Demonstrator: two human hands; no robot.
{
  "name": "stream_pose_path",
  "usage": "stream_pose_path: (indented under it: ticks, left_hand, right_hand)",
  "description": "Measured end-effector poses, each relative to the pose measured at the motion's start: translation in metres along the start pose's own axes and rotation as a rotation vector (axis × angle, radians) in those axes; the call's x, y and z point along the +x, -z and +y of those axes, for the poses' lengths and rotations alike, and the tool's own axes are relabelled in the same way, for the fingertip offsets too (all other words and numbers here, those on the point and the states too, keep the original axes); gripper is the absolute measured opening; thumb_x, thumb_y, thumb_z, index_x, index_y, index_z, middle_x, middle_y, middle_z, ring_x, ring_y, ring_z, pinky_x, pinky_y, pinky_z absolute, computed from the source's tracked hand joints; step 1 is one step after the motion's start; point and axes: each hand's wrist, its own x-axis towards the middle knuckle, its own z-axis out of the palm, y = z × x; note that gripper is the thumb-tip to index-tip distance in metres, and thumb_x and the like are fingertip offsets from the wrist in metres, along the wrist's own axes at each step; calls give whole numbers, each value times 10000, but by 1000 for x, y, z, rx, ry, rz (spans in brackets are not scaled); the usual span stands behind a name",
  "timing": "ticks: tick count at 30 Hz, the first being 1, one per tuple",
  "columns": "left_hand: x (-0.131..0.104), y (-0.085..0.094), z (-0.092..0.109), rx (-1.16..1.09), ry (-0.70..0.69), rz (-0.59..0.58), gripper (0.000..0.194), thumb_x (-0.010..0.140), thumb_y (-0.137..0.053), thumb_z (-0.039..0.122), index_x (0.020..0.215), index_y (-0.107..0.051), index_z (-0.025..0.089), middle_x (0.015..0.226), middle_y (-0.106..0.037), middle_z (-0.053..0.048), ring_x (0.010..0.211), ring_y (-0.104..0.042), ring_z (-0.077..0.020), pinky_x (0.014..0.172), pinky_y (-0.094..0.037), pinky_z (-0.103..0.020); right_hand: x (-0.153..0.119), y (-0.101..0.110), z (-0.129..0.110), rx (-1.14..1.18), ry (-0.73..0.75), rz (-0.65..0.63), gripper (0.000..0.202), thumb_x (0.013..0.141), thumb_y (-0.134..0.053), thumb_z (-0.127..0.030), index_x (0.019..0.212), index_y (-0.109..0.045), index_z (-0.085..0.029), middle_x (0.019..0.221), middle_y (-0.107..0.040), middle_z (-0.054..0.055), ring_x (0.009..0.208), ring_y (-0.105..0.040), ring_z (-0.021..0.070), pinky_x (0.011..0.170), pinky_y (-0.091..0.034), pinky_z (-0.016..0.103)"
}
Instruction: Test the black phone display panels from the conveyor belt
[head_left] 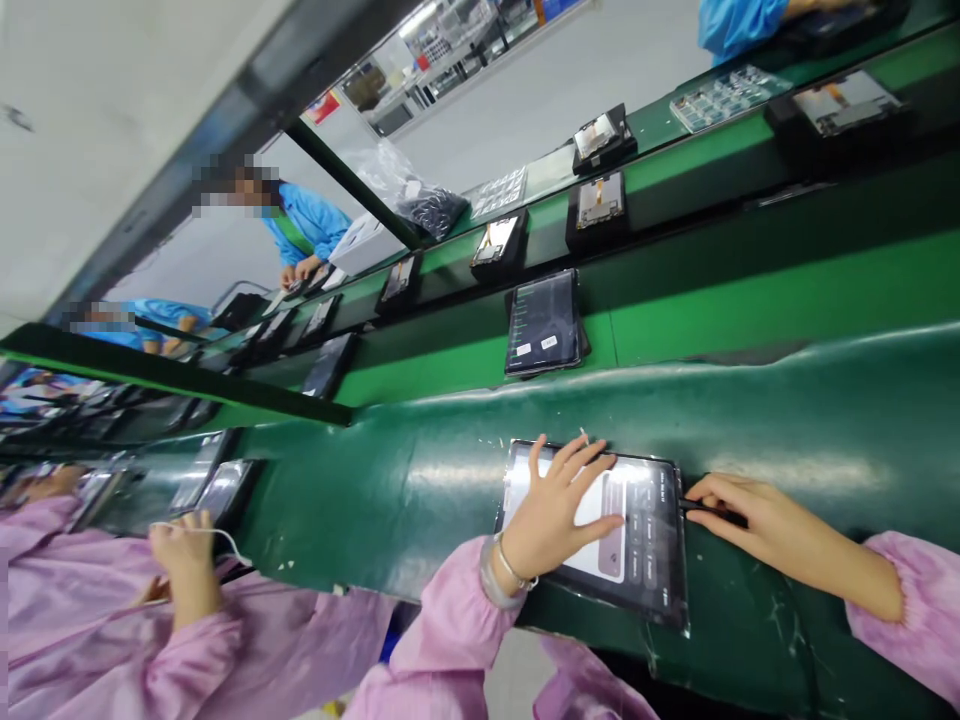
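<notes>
Lying face-up: tablet (628,550), long axis left-right, under left hand (553,512).

L hand (555,515): palm down, fingers fanned twd far side, thumb stuck out to R. L arm (457,605) slants from near side, far & a bit R, covered almost to wrist. R hand (765,515): thumb & fingertips pinched, pointing L. R forearm (847,570) runs from near R, lower part bare. Hands well apart, L/R.
</notes>
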Motion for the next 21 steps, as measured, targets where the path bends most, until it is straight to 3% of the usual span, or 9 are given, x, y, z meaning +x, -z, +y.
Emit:
stream_pose_path:
  ticks: [2, 4, 7, 11, 14, 17, 21]
  left_hand:
    - [17, 0, 6, -89, -66, -67, 783, 873, -700, 661, 1489, -453, 246, 1507, -487, -119, 1437, -396, -279, 1258, 31, -529]
    - [34, -2, 9, -153, -96, -96, 835, 836, -744, 657, 1496, -451, 237, 1445, -552, -114, 1353, -499, -260, 1268, -44, -501]
    - [58, -6, 12, -180, -83, -121, 740, 871, -748, 596, 1444, -510, 193, 1288, -659, -92, 1205, -608, -233, 1246, -186, -454]
    - [74, -14, 25, -137, -127, -160, 636, 867, -749, 591, 1330, -594, 185, 1208, -681, -60, 1111, -635, -223, 1108, -391, -380]
    - [71, -25, 44, 2, -153, -117, 684, 785, -783, 636, 1256, -598, 177, 1194, -648, -75, 1103, -600, -262, 1103, -386, -447]
    - [64, -34, 60, 114, -117, -49, 614, 752, -770, 576, 1171, -579, 171, 1146, -611, -80, 1066, -567, -280, 1137, -322, -560]
    - [61, -35, 58, 147, -59, -3, 581, 731, -736, 536, 1155, -557, 182, 1119, -587, -84, 1045, -545, -287, 1144, -260, -652]
  right_hand:
    - [1, 0, -1, -4, -10, -5, 374, 1195, -392, -572, 1116, -590, -264, 996, -605, -31, 809, -605, 221, 710, -455, 323]
    - [1, 1, -1, -8, -16, -5, 341, 1187, -403, -536, 1118, -593, -262, 1001, -624, -25, 813, -622, 228, 706, -470, 323]
    - [0, 2, 3, -62, -11, -5, 314, 1189, -380, -496, 1162, -586, -261, 948, -650, -25, 742, -645, 234, 657, -468, 332]
    - [-5, 1, 11, -271, 62, -34, 412, 1230, -231, -435, 1159, -583, -232, 931, -675, 18, 717, -662, 269, 631, -465, 372]
    - [-6, -3, 14, -384, 120, -50, 583, 1244, -93, -483, 1111, -585, -201, 892, -666, 54, 700, -656, 290, 601, -461, 395]
    - [-5, -2, 15, -435, 179, -80, 653, 1236, -30, -508, 995, -555, -203, 793, -616, 24, 638, -629, 277, 569, -426, 400]
    - [-12, 22, 25, -588, 261, -81, 650, 1252, -57, -425, 914, -571, -215, 724, -585, 10, 570, -596, 273, 531, -402, 391]
